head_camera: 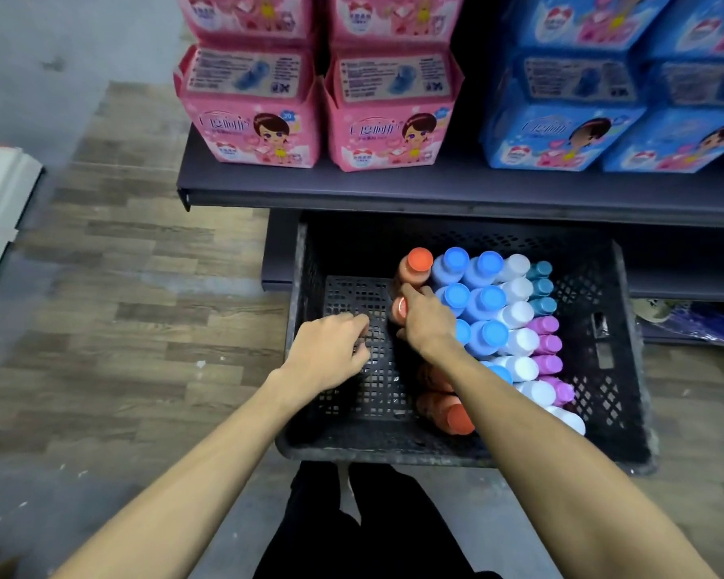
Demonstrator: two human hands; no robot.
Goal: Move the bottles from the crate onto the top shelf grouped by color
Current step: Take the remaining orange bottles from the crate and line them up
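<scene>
Both forearms reach into black crate (619, 369) | right hand (425, 317) curled around orange bottle (401, 308) in left column | left hand (331, 348) loosely curled, empty | best lifted straight, clear of blue-capped neighbours (456, 296).

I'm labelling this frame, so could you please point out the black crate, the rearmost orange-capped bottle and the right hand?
black crate (627, 369): head view, right wall.
rearmost orange-capped bottle (419, 259): head view, cap.
right hand (425, 319): head view, back.

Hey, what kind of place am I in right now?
Most likely a shop aisle or stockroom. A dark retail shelf holds stacked pink packs and blue packs of one product, and a black crate of colour-capped bottles sits on the floor below.
</scene>
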